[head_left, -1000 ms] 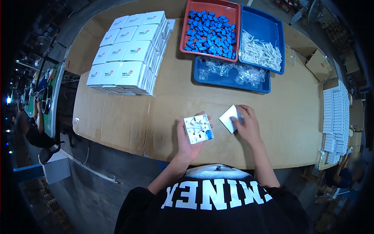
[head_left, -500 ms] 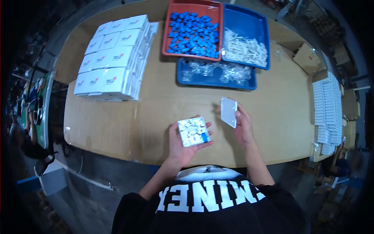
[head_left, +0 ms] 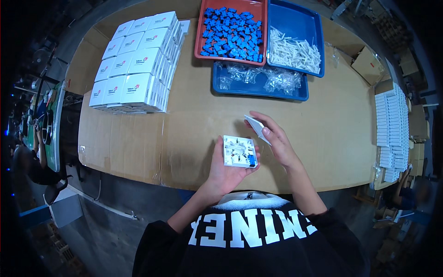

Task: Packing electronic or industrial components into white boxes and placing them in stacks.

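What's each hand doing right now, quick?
Left hand: holding an open white box, parts inside.
Right hand: holding a thin white panel, tilted.

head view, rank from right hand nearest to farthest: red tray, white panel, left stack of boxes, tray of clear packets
1. White panel: in the right hand
2. Tray of clear packets: just beyond
3. Red tray: farther back
4. Stack of boxes: far left
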A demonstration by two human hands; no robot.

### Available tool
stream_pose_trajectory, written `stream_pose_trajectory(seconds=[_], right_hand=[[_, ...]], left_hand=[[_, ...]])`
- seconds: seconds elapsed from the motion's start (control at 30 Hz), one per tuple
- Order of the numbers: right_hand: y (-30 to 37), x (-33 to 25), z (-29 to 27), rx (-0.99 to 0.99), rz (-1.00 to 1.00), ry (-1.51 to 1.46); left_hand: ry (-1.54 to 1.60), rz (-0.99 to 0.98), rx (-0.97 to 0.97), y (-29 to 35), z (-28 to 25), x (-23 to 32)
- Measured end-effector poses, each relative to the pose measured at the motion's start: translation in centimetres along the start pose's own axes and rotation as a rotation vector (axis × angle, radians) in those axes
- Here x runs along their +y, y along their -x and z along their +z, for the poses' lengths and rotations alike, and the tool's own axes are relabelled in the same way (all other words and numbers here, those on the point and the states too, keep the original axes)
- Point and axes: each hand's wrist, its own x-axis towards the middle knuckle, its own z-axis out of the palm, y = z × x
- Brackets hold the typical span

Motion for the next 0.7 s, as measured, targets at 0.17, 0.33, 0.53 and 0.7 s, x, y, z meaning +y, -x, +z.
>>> stream_pose_trajectory(seconds=[0.17, 0.33, 0.53, 0.7], right_hand=[[0.3, -0.2, 0.4, -0.146, 0.169, -0.07], [0.5, 0.1, 0.4, -0.171, 0.178, -0.073], [0.5, 0.6, 0.8, -0.222, 0.242, -0.02], [0.7, 2.4, 0.8, -0.257, 0.188, -0.026]], left_hand=[[0.046, 0.01, -0.034, 0.0, -0.6, -0.3], [0.018, 0.019, -0.032, -0.1, -0.6, -0.5], [-0.05, 0.031, 0.044, -0.4, -1.0, -1.1], [-0.096, 0.028, 0.107, -0.7, -1.6, -1.5]])
